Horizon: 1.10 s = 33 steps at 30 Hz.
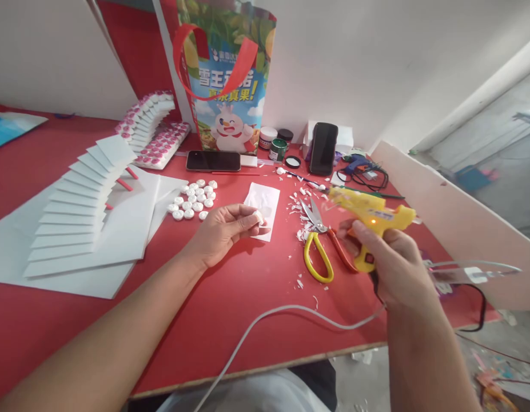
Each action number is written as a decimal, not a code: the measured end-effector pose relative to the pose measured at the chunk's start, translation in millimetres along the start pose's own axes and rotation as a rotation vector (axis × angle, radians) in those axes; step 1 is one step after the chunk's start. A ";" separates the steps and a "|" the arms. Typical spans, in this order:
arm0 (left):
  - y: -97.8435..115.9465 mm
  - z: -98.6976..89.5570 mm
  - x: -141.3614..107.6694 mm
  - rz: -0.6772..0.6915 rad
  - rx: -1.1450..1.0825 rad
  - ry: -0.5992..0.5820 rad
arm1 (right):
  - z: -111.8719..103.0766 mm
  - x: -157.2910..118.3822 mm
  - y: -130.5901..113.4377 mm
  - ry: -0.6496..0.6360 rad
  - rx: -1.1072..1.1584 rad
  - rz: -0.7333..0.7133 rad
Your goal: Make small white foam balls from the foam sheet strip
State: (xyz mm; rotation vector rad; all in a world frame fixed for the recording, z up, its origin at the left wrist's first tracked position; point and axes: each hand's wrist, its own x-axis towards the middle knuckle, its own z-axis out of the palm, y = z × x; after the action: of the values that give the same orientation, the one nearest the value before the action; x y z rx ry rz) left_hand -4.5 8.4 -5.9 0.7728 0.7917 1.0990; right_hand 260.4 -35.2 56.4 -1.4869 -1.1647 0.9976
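Observation:
Between the fingertips of my left hand (230,229) is a small white rounded piece (259,217), pinched just above a white paper (269,200). My right hand (397,257) grips a yellow glue gun (376,214) with a small orange light lit on its side. The nozzle end points left, over the scissors (319,226) with one yellow and one red handle, which lie open on the red table (247,309). Several matching white rounded pieces (188,205) lie grouped to the left of my left hand.
Fanned white panels (71,212) stand on white sheets at left; a pink-dotted fan (148,123) is behind. A bag (230,126), phones (213,161) (323,147) and paint jars (277,150) line the back. White scraps (299,229) surround the scissors. A pale cord (286,308) crosses the front.

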 end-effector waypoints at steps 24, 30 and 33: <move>-1.0 2.2 -4.6 0.009 0.219 -0.071 | 38.7 -30.2 13.3 -0.377 -0.315 -0.171; 0.0 2.7 -4.8 0.025 0.217 -0.075 | 37.4 -32.4 11.4 -0.355 -0.359 -0.197; -0.6 2.6 -4.9 0.015 0.198 -0.054 | 36.6 -33.5 10.2 -0.355 -0.385 -0.183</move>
State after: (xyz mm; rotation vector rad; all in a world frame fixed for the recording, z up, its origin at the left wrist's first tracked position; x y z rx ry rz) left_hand -3.3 3.2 -4.3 0.9721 0.8583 1.0189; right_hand 220.2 -61.5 40.3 -1.4952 -1.7957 0.9712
